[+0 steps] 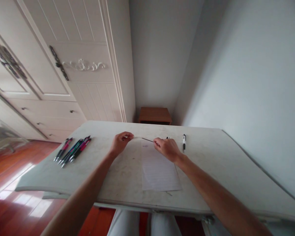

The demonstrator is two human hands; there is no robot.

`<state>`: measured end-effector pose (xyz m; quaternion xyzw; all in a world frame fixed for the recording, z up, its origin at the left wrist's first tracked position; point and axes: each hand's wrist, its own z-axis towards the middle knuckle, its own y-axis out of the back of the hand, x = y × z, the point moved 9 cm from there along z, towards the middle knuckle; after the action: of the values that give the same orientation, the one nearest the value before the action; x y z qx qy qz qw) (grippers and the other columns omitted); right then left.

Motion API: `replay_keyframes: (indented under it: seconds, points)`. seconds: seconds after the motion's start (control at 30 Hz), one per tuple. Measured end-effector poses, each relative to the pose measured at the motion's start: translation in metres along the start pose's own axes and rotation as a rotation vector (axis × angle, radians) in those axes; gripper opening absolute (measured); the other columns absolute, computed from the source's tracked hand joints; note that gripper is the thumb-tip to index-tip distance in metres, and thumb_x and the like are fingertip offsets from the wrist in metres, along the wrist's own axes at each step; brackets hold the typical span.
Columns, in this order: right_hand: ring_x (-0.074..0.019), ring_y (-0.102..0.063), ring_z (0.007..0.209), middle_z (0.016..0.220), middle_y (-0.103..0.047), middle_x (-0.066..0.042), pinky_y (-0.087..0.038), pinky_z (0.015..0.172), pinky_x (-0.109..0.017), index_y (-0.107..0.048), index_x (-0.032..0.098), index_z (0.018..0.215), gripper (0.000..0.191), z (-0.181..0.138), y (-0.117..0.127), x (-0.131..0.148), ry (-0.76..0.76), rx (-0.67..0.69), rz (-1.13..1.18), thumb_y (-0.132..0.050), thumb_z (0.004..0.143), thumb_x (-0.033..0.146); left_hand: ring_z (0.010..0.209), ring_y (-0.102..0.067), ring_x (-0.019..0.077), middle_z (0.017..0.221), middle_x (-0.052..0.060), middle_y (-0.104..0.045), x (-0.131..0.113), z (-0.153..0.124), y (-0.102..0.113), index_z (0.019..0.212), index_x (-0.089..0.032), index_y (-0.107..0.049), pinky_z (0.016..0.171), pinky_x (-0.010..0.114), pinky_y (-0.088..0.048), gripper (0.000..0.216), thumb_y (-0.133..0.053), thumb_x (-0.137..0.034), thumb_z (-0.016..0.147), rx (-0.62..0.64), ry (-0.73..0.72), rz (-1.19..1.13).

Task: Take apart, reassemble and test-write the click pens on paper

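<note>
Right hand [167, 148] pinching thin dark rod [147, 140] above lined white paper sheet [159, 172], left hand [121, 141] pinched closed left of sheet.

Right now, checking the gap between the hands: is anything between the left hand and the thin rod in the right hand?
Nothing visible does. The rod sticks out from the right hand toward the left hand, above the table, by the top edge of the paper.
</note>
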<state>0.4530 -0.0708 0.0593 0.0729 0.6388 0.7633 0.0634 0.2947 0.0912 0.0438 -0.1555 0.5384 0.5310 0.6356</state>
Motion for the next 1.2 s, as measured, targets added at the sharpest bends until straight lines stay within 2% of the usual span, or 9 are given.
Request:
replay_keyframes:
  seconds: [0.2, 0.63, 1.2]
  points:
    - [-0.0186, -0.071, 0.073, 0.084, -0.077, -0.007, -0.037, 0.062, -0.025, -0.070, 0.022, 0.104, 0.031, -0.003, 0.000, 0.003, 0.060, -0.072, 0.026, -0.041, 0.099, 0.033, 0.068, -0.067, 0.0177, 0.079, 0.007, -0.075, -0.002, -0.003, -0.002, 0.078, -0.017, -0.073, 0.065, 0.028, -0.055, 0.027, -0.072, -0.043, 0.072, 0.039, 0.010, -0.049]
    - [-0.0179, -0.070, 0.072, 0.085, -0.077, -0.007, -0.036, 0.061, -0.024, -0.072, 0.022, 0.103, 0.031, -0.004, 0.005, 0.008, 0.074, -0.055, 0.005, -0.042, 0.098, 0.031, 0.068, -0.067, 0.0172, 0.076, 0.007, -0.075, -0.009, -0.006, -0.012, 0.076, -0.016, -0.074, 0.064, 0.027, -0.054, 0.029, -0.076, -0.044, 0.069, 0.113, -0.021, -0.092]
    - [-0.0196, -0.071, 0.074, 0.085, -0.077, -0.007, -0.033, 0.058, -0.025, -0.071, 0.022, 0.102, 0.030, -0.004, 0.003, 0.009, 0.081, -0.003, -0.047, -0.042, 0.098, 0.031, 0.069, -0.066, 0.0164, 0.080, 0.007, -0.075, -0.003, -0.007, -0.014, 0.080, -0.016, -0.074, 0.065, 0.027, -0.054, 0.031, -0.076, -0.046, 0.072, 0.119, -0.032, -0.078]
